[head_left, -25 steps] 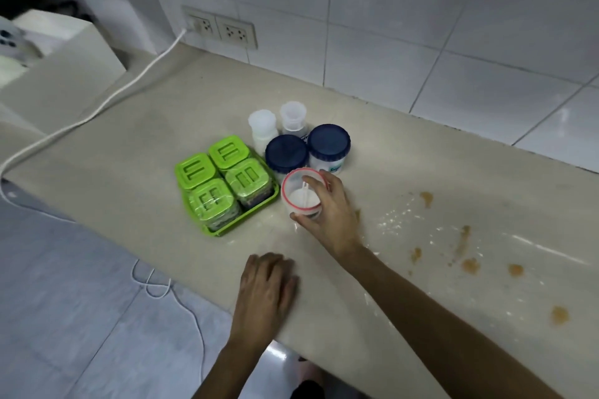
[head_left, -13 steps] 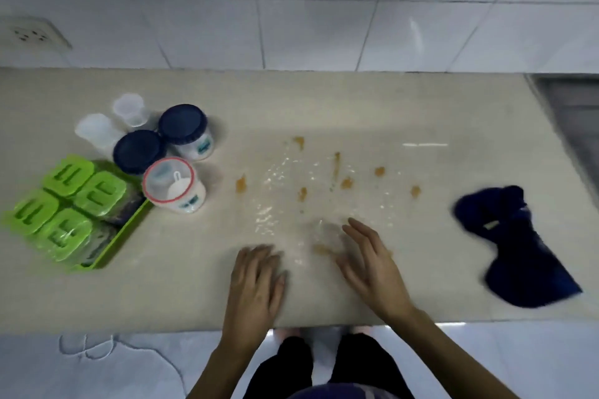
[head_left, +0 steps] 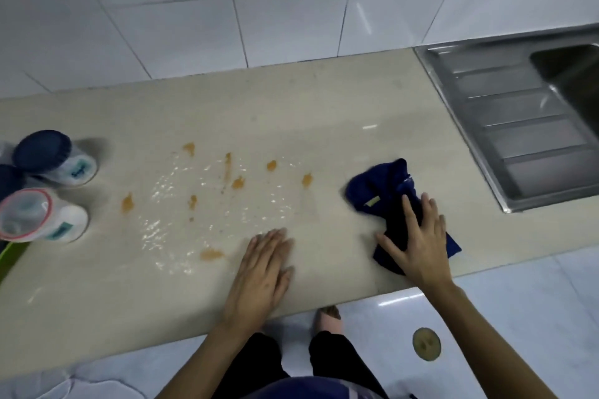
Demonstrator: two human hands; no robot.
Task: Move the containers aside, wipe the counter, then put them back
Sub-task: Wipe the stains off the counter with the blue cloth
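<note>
A: Cloth (head_left: 393, 204) position? Long axis?

B: Dark blue, bunched, right part of counter (head_left: 308, 100). Long axis runs from far-left to near-right, near end almost at the front edge. Right hand (head_left: 418, 240) lies flat on its near half, fingers spread, not closed around it.

A: Left hand?

B: Left hand (head_left: 262, 269) palm-down on bare counter, fingers together, clamped on nothing, just right of the spill (head_left: 214, 197).

A: Containers?

B: Far left. Blue-lid jar (head_left: 55, 157) shut, contents can't tell. Red-rim jar (head_left: 35, 215) nearer the front, something white and pale inside, blurred. Sliver of green tray (head_left: 9, 257) at frame edge.

A: Room?

B: Orange spots and wet sheen fill the middle. Bare counter between spill and cloth, and behind both up to the tiled wall (head_left: 259, 10). Steel sink drainboard (head_left: 518, 113) bounds the right side.
</note>
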